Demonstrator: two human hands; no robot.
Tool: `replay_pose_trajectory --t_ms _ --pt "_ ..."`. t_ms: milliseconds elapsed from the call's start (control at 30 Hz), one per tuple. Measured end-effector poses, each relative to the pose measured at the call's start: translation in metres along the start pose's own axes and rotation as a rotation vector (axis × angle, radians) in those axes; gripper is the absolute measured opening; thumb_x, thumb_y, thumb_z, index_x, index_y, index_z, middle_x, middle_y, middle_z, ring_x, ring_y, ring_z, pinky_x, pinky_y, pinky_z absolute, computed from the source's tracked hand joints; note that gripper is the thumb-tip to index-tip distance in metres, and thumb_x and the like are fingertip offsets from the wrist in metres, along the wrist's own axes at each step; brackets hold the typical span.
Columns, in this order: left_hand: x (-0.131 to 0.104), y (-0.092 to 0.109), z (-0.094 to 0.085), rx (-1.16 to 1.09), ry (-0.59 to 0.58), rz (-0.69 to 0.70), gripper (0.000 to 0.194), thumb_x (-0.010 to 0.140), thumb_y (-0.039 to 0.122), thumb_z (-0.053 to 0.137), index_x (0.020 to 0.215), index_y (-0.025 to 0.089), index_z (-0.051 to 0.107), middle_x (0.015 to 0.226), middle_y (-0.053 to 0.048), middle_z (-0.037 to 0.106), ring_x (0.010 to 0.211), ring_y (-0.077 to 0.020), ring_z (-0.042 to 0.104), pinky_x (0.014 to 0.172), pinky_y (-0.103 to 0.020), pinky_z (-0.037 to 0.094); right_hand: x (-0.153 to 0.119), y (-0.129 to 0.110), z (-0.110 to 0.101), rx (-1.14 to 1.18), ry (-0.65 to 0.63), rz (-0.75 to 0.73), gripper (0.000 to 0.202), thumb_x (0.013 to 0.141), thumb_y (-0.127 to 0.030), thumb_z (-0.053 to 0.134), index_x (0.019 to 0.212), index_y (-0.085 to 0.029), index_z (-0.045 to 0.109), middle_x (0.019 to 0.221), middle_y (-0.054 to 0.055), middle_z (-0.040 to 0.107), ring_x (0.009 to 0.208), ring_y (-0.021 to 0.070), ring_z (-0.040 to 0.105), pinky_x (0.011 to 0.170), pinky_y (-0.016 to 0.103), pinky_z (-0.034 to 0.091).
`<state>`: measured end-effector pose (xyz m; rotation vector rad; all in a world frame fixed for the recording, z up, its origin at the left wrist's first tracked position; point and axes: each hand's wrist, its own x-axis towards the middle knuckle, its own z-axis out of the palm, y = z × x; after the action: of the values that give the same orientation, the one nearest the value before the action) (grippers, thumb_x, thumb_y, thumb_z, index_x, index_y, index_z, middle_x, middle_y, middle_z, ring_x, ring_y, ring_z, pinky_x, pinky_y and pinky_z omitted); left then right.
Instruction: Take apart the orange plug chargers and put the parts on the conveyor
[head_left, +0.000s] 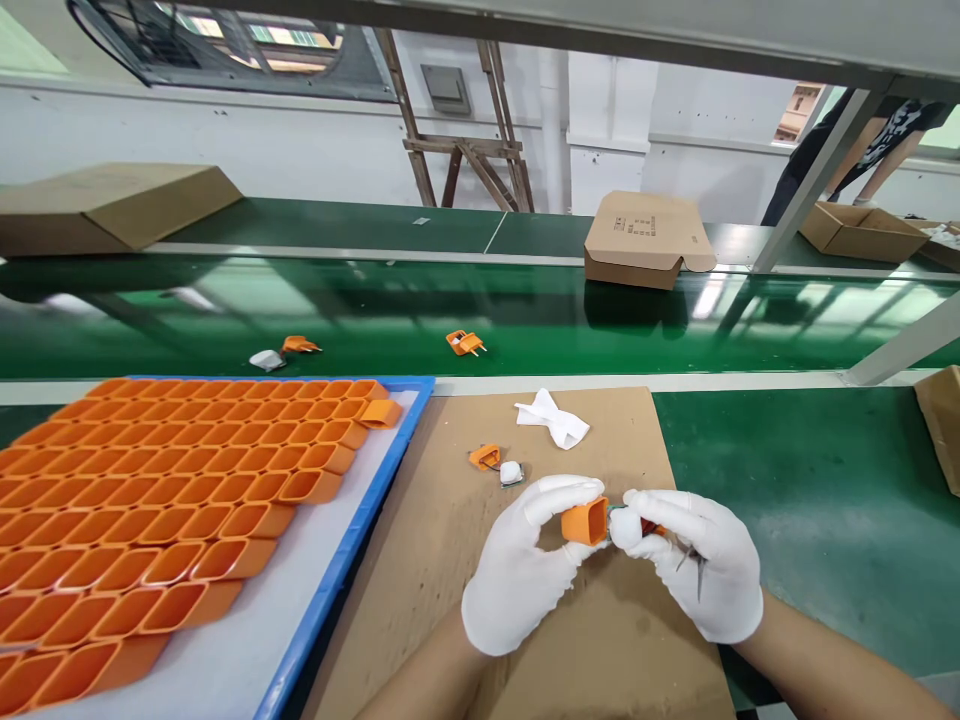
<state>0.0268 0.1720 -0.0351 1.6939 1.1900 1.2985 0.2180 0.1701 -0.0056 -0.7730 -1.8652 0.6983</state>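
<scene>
In the head view my left hand (pixel 529 560), in a white glove, is closed on an orange plastic housing (pixel 583 523), its opening turned to the right. My gloved right hand (pixel 697 560) pinches a small circuit board with a white block (pixel 625 527), held right at that opening. Part of an orange plug piece shows among the right fingers, mostly hidden. Whether the board touches the housing I cannot tell. Beyond the left hand, an orange plug piece (pixel 486 457) wired to a white-topped board (pixel 511 473) lies on the cardboard sheet (pixel 420 600).
A blue-rimmed tray (pixel 352 545) on the left bears rows of orange housings (pixel 180 490). Crumpled white cloth (pixel 553 418) lies ahead. Plug parts (pixel 466 343) sit on the green belt (pixel 360 310). Cardboard boxes (pixel 645 235) stand behind it. A person (pixel 877 145) is at the far right.
</scene>
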Motion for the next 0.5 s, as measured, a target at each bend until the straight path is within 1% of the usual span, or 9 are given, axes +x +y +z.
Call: replay_pose_trajectory --t_ms 67,133,200,300,400,500 --pt "0.000 0.000 0.000 0.011 -0.010 0.012 0.039 0.075 0.008 0.071 0.106 0.032 0.071 0.107 -0.003 0.074 0.100 -0.0223 0.069 0.090 -0.038 0.055 -0.002 0.001 0.002 0.030 -0.012 0.012 0.060 0.095 -0.009 0.048 0.142 -0.046 0.041 0.078 -0.001 0.059 0.065 0.0141 0.057 0.058 0.027 0.055" --pt "0.001 -0.001 0.000 0.019 -0.013 0.032 0.041 0.075 0.008 0.071 0.107 0.033 0.071 0.107 -0.003 0.074 0.099 -0.0225 0.069 0.089 -0.038 0.055 -0.003 0.002 0.004 0.060 -0.027 0.036 0.059 0.095 -0.009 0.049 0.140 -0.047 0.042 0.078 -0.001 0.057 0.064 0.0143 0.056 0.058 0.027 0.054" --pt "0.001 -0.002 0.000 0.035 -0.017 0.076 0.044 0.075 0.006 0.070 0.109 0.034 0.070 0.107 -0.002 0.074 0.098 -0.0213 0.069 0.088 -0.036 0.056 -0.004 0.003 0.005 0.088 -0.035 0.049 0.056 0.095 -0.009 0.048 0.137 -0.047 0.044 0.077 -0.001 0.055 0.064 0.0148 0.054 0.057 0.027 0.053" --pt "0.001 -0.003 0.000 0.065 -0.031 0.143 0.050 0.075 0.003 0.069 0.113 0.036 0.066 0.108 -0.001 0.073 0.098 -0.0187 0.069 0.087 -0.033 0.056 -0.006 0.006 0.005 0.104 -0.029 0.059 0.052 0.096 -0.010 0.046 0.134 -0.046 0.045 0.079 -0.001 0.057 0.066 0.0146 0.055 0.061 0.027 0.056" --pt "0.000 -0.004 0.000 0.083 -0.033 0.185 0.056 0.074 0.001 0.070 0.116 0.038 0.064 0.108 0.000 0.072 0.099 -0.0176 0.069 0.087 -0.031 0.057 -0.009 0.011 0.005 -0.031 -0.045 0.016 0.054 0.096 -0.010 0.045 0.140 -0.042 0.039 0.082 0.000 0.061 0.066 0.0132 0.058 0.063 0.026 0.057" --pt "0.000 -0.003 0.000 0.095 -0.026 0.209 0.059 0.073 -0.001 0.069 0.117 0.038 0.064 0.107 0.000 0.073 0.097 -0.0174 0.070 0.085 -0.030 0.058 -0.010 0.014 0.003 -0.222 -0.056 -0.081 0.063 0.095 -0.007 0.048 0.147 -0.036 0.031 0.082 0.000 0.064 0.064 0.0121 0.058 0.058 0.025 0.053"
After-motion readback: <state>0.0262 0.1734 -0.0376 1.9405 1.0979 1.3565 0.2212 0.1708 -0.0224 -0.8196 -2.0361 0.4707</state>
